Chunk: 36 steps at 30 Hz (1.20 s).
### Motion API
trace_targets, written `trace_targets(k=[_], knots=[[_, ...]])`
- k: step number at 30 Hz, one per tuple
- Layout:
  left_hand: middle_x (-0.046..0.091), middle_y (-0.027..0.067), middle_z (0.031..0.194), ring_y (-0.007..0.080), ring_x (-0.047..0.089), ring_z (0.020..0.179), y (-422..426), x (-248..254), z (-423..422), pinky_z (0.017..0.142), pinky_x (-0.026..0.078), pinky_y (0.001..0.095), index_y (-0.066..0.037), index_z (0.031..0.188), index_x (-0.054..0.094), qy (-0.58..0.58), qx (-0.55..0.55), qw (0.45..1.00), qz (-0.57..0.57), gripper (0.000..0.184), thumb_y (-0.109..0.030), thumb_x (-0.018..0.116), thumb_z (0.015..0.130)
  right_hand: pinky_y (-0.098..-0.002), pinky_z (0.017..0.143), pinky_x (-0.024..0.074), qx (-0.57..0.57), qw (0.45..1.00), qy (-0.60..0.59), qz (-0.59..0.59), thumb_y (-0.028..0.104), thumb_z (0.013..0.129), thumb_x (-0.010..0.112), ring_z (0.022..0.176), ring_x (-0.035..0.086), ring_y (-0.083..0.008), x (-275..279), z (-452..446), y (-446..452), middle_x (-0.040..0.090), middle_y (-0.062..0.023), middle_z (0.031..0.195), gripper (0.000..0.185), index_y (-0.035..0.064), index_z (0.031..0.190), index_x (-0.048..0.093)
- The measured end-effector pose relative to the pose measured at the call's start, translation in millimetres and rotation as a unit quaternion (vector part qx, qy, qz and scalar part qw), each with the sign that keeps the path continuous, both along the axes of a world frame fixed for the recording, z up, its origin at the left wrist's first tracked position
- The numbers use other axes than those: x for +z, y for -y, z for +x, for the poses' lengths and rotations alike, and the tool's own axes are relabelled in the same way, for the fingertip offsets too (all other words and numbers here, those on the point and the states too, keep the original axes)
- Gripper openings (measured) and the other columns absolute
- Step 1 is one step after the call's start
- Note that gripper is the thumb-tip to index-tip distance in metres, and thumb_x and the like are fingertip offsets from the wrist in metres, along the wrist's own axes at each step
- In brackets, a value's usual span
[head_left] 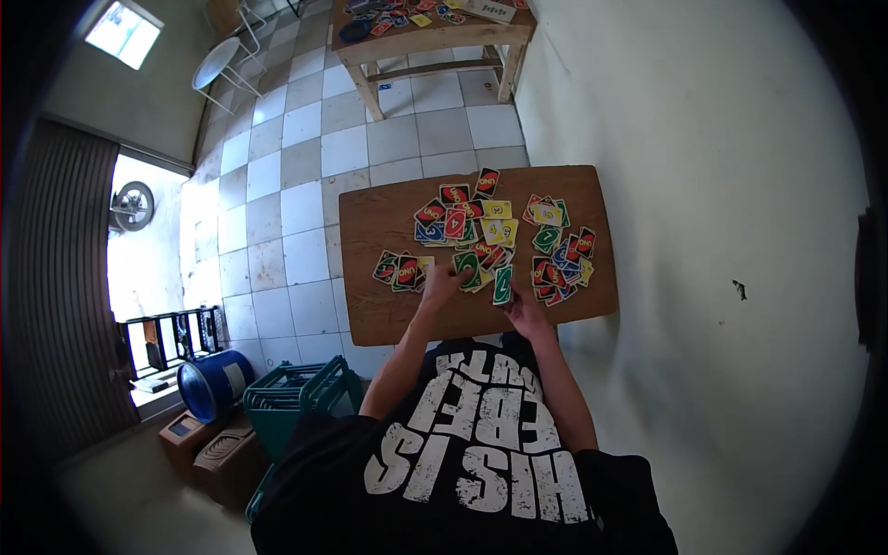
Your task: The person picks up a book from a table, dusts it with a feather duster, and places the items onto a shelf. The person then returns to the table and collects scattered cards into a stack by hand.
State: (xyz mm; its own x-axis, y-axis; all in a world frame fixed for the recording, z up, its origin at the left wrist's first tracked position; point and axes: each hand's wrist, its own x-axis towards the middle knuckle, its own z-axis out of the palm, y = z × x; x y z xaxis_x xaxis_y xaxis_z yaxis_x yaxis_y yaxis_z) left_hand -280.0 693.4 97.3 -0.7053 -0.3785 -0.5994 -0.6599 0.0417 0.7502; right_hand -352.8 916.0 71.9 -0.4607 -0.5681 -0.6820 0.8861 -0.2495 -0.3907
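My right hand (528,315) is closed on the edge of a green UNO card (502,286) marked 7, held face up near the table's front edge. My left hand (445,284) has its fingers closed at the left edge of another green UNO card (468,269). Past my hands lies a loose heap of UNO cards with a red 4 card (455,223), a yellow 4 card (499,231) and a blue 3 card (430,232). A smaller card pile (405,270) sits left of my left hand. On the right, more cards (555,277) lie in overlapping clusters.
The brown wooden table (379,319) stands close to a pale wall (666,231). A second table (435,39) with cards is farther off. To the left are stacked green plastic stools (301,393), a blue drum (215,384), a white round seat (215,63) and an open doorway.
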Motion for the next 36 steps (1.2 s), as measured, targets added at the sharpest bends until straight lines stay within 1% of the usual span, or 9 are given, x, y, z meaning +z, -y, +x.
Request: trace_targets(k=[8, 11, 14, 17, 20, 23, 26, 29, 36], knots=[[0.067, 0.0054, 0.067, 0.0078, 0.058, 0.061, -59.4, 42.0, -20.0, 0.058, 0.045, 0.0281, 0.000, 0.089, 0.074, -0.079, 0.017, 0.996, 0.042, 0.040, -0.039, 0.078, 0.080, -0.0272, 0.078, 0.0493, 0.084, 0.993, -0.030, -0.075, 0.028, 0.093, 0.064, 0.087, 0.063, -0.0113, 6.4, -41.9, -8.7, 0.067, -0.0001, 0.097, 0.025, 0.0096, 0.110, 0.064], [0.066, 0.0055, 0.073, 0.0122, 0.060, 0.065, -76.4, 63.5, -30.0, 0.062, 0.047, 0.0304, 0.000, 0.098, 0.070, -0.075, 0.005, 0.997, -0.033, 0.046, -0.039, 0.080, 0.077, -0.0267, 0.077, 0.0510, 0.110, 0.986, -0.041, -0.115, 0.028, 0.094, 0.063, 0.088, 0.064, -0.0112, 6.2, -61.4, -18.3, 0.067, -0.0004, 0.100, 0.025, 0.0101, 0.110, 0.064], [0.063, 0.0028, 0.079, 0.0097, 0.058, 0.070, -99.8, 68.7, -39.7, 0.062, 0.046, 0.0272, -0.002, 0.115, 0.058, -0.090, 0.033, 0.978, -0.188, 0.057, -0.038, 0.080, 0.077, -0.0268, 0.077, 0.0542, 0.129, 0.981, -0.040, -0.136, 0.028, 0.094, 0.062, 0.091, 0.066, -0.0128, 18.4, -75.4, -24.7, 0.067, -0.0017, 0.104, 0.027, 0.0092, 0.113, 0.062], [0.061, 0.0090, 0.097, 0.0256, 0.061, 0.088, -109.4, 61.1, -46.5, 0.078, 0.049, 0.0371, -0.006, 0.127, 0.045, -0.119, 0.072, 0.981, -0.138, 0.074, -0.039, 0.083, 0.073, -0.0274, 0.079, 0.0567, 0.141, 0.979, -0.018, -0.149, 0.027, 0.094, 0.062, 0.096, 0.066, -0.0150, 37.7, -85.6, -22.4, 0.067, -0.0038, 0.107, 0.031, 0.0073, 0.118, 0.059], [0.057, 0.0139, 0.118, 0.0300, 0.056, 0.107, -119.8, 74.2, -45.1, 0.089, 0.047, 0.0408, -0.007, 0.134, 0.042, -0.230, 0.080, 0.938, -0.248, 0.084, -0.038, 0.085, 0.069, -0.0281, 0.080, 0.0576, 0.159, 0.975, -0.011, -0.156, 0.026, 0.095, 0.061, 0.097, 0.066, -0.0161, 51.3, -91.8, -23.1, 0.067, -0.0062, 0.110, 0.035, 0.0063, 0.123, 0.057], [0.050, 0.0156, 0.132, 0.0323, 0.048, 0.120, -127.8, 92.9, -41.0, 0.100, 0.040, 0.0435, -0.007, 0.140, 0.039, -0.254, 0.031, 0.895, -0.364, 0.091, -0.030, 0.087, 0.066, -0.0284, 0.080, 0.0576, 0.191, 0.968, -0.028, -0.161, 0.026, 0.095, 0.060, 0.097, 0.066, -0.0167, 65.7, -94.5, -22.5, 0.067, -0.0075, 0.110, 0.036, 0.0059, 0.124, 0.056], [0.047, 0.0143, 0.139, 0.0340, 0.041, 0.130, -140.8, 113.8, -34.7, 0.107, 0.035, 0.0444, -0.009, 0.145, 0.035, -0.247, -0.028, 0.883, -0.397, 0.099, -0.031, 0.087, 0.064, -0.0282, 0.077, 0.0575, 0.234, 0.955, -0.049, -0.174, 0.027, 0.095, 0.060, 0.096, 0.067, -0.0165, 71.5, -94.7, -24.0, 0.067, -0.0069, 0.110, 0.036, 0.0059, 0.124, 0.056], [0.046, 0.0146, 0.141, 0.0341, 0.038, 0.134, -143.6, 97.7, -29.0, 0.110, 0.032, 0.0446, -0.010, 0.147, 0.034, -0.219, -0.016, 0.901, -0.375, 0.103, -0.034, 0.088, 0.062, -0.0282, 0.074, 0.0573, 0.254, 0.948, -0.071, -0.176, 0.028, 0.095, 0.061, 0.095, 0.067, -0.0159, 62.9, -90.3, -25.6, 0.067, -0.0055, 0.110, 0.037, 0.0060, 0.125, 0.056], [0.047, 0.0156, 0.140, 0.0340, 0.039, 0.134, -158.2, 104.5, -16.9, 0.112, 0.030, 0.0455, -0.009, 0.147, 0.035, -0.204, -0.005, 0.903, -0.378, 0.101, -0.036, 0.087, 0.064, -0.0301, 0.074, 0.0578, 0.335, 0.920, -0.084, -0.187, 0.029, 0.095, 0.059, 0.096, 0.066, -0.0149, 53.2, -92.8, -33.0, 0.065, -0.0037, 0.111, 0.040, 0.0059, 0.127, 0.054]])
